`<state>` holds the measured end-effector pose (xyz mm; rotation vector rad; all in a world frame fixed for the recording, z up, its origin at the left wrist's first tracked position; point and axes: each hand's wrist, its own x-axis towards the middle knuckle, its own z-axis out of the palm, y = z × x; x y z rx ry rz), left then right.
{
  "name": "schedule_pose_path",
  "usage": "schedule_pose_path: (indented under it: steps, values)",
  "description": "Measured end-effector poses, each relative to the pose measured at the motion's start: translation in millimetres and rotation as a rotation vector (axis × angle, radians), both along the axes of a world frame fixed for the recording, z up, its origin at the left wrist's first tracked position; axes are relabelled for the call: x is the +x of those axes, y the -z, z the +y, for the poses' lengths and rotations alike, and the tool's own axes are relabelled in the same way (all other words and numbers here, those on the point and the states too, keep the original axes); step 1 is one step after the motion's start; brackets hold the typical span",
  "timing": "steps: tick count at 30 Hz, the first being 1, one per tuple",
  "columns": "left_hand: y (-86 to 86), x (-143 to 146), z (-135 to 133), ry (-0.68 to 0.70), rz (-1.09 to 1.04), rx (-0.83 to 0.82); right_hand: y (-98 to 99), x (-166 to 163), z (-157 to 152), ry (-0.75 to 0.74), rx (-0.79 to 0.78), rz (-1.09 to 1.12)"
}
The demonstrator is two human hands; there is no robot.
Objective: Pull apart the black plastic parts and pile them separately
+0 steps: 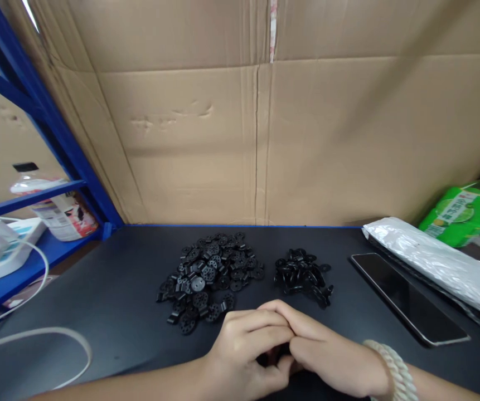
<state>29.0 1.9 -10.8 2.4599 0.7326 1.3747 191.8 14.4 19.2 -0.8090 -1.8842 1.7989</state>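
My left hand (250,348) and my right hand (327,351) come together low in the middle of the view. Both are closed, fingers bent and pressed against each other. A dark gap shows between them, but I cannot make out what lies inside, if anything. Just beyond my left hand spreads a large heap of small black round plastic parts with holes (210,267). Behind my right hand sits a smaller pile of shiny black parts (302,275). A pale braided band circles my right wrist.
On the right lie a phone (409,298), a silvery plastic package (440,262) and a green pack (461,214). The left shelf carries a bottle (62,214) and a white power strip (9,250). A white cable (68,333) crosses the black table (110,289). Cardboard (189,139) walls the back.
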Motion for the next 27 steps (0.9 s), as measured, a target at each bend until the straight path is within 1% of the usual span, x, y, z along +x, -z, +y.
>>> schedule_pose_path:
  steps: [3,6,12,15,23,27]
  values:
    - [2.2,1,-1,-0.031,0.003,0.028,0.0,-2,-2,0.017,0.01,-0.001]
    - [5.0,1,-2,-0.033,-0.006,0.024,0.1,-4,-3,0.02,0.008,0.002]
    - [6.0,1,-2,-0.034,-0.015,0.036,2.1,-6,-4,0.022,-0.023,0.017]
    - [6.0,1,-1,-0.019,-0.037,0.051,4.8,-6,-4,0.028,-0.071,0.041]
    - [17.6,1,1,-0.052,-0.026,0.117,6.8,-7,-5,0.022,-0.121,0.1]
    - [18.4,0,0,-0.077,0.002,0.133,11.0,-8,-6,0.03,-0.122,0.128]
